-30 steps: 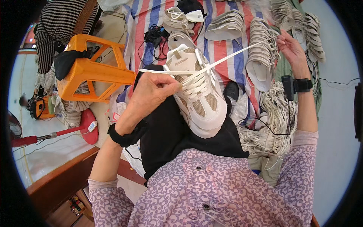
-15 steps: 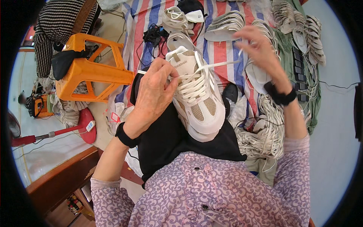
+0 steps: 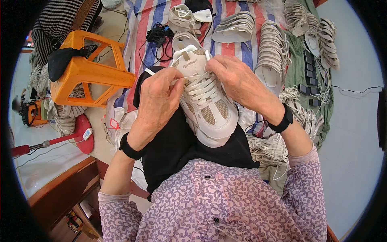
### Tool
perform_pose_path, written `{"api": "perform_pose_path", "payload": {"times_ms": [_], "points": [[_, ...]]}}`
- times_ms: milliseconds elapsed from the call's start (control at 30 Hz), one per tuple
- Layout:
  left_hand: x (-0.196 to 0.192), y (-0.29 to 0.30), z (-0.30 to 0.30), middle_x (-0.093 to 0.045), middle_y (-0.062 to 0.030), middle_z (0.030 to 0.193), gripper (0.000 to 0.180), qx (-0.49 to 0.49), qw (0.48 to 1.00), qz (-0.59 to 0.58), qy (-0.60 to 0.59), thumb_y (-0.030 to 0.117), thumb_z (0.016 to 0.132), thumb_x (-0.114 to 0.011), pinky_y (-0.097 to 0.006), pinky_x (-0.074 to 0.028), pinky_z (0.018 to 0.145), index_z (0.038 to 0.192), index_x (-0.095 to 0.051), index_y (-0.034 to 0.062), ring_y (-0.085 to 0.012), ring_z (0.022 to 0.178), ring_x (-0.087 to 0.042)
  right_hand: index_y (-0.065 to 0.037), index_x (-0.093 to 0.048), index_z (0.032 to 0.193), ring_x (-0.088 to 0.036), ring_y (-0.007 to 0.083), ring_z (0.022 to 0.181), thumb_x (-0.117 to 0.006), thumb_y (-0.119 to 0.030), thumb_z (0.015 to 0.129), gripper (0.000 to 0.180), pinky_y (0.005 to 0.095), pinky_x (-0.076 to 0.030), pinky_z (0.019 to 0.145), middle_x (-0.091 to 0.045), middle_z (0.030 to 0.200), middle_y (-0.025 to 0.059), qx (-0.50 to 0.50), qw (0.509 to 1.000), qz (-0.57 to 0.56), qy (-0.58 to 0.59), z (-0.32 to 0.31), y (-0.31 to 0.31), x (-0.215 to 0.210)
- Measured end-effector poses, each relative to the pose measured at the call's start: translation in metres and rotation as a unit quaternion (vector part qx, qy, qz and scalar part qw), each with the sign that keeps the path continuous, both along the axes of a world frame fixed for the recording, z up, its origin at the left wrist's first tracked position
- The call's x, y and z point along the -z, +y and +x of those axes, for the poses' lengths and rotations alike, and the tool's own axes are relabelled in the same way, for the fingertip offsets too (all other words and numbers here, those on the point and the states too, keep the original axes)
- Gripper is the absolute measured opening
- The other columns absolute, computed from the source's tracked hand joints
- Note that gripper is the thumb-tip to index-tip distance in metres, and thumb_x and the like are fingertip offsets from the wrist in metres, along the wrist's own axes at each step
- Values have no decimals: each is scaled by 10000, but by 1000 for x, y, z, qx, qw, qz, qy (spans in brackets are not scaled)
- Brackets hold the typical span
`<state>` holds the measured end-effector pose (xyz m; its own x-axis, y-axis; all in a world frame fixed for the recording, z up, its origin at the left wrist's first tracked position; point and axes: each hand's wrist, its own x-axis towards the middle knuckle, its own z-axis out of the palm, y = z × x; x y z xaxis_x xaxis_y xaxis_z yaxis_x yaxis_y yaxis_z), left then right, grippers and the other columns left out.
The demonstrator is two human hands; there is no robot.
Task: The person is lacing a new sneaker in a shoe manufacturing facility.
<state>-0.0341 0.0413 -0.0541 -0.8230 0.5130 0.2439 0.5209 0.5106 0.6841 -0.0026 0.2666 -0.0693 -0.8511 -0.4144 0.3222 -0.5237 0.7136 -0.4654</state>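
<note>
A white and beige sneaker (image 3: 217, 117) rests on the black cloth (image 3: 165, 149) over my lap, its toe pointing toward me. White shoelace (image 3: 200, 90) crosses the tongue in several rows. On the shoe's left side, my left hand (image 3: 158, 94) pinches the lace by the upper eyelets. My right hand (image 3: 244, 84) is closed at the right upper eyelets, thumb and fingers together on the lace there. Its fingertips hide part of that edge. Both wrists wear black bands.
Stacked pale shoe uppers (image 3: 269, 52) and another group (image 3: 234, 27) lie on the striped sheet (image 3: 142, 32). White laces (image 3: 268, 149) are heaped at the right. An orange stool (image 3: 94, 74) lies tipped over at the left, near a red-based stand (image 3: 84, 131). Black cables (image 3: 158, 35) sit beyond the shoe.
My right hand has come down and left from the far right, where it was pulling a lace end outward, to the shoe's right eyelets. My left hand stays by the left eyelets.
</note>
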Motion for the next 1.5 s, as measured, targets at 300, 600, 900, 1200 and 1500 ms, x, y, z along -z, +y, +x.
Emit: {"api": "perform_pose_path", "payload": {"times_ms": [300, 600, 900, 1200, 1500], "points": [[7, -26, 12, -542, -85, 613, 86, -87, 994, -19, -61, 31, 845, -663, -277, -386, 491, 790, -616, -17, -137, 510, -498, 32, -528, 937, -622, 440, 835, -533, 67, 781, 160, 479, -495, 685, -624, 875, 222, 21, 994, -72, -75, -8, 12, 4], [-18, -79, -11, -548, 57, 682, 221, -71, 914, 121, -381, 205, 970, -602, -168, -302, 493, 820, -654, 51, -5, 538, -396, 41, -568, 960, -616, 385, 890, -534, 56, 760, 204, 430, -479, 694, -624, 904, 178, 21, 997, 78, -3, 2, 26, 5], [-98, -66, -29, -561, 41, 709, 209, 5, 909, 233, -344, 236, 975, -600, -166, -247, 470, 909, -648, 44, 2, 522, -320, -11, -657, 1104, -578, 90, 704, -578, -192, 980, 233, 263, -469, 645, -603, 809, 1, -143, 847, -397, -323, -18, -28, -45], [5, -3, -22, -633, -16, 821, 227, 74, 995, -3, -70, 124, 837, -691, -242, -444, 565, 1049, -694, 43, -89, 639, -549, 60, -449, 1325, -346, 74, 646, -524, -47, 987, 363, 208, -317, 585, -388, 792, -26, 18, 659, -717, -226, 14, 157, -76], [10, 30, -10, -610, -79, 779, 125, 101, 987, 35, -120, 110, 858, -665, -307, -477, 617, 865, -614, -4, -184, 667, -601, 50, -475, 1300, -372, 86, 656, -550, 37, 953, 354, 214, -343, 540, -452, 820, 1, 255, 571, -771, -118, 127, 386, -13]]}}
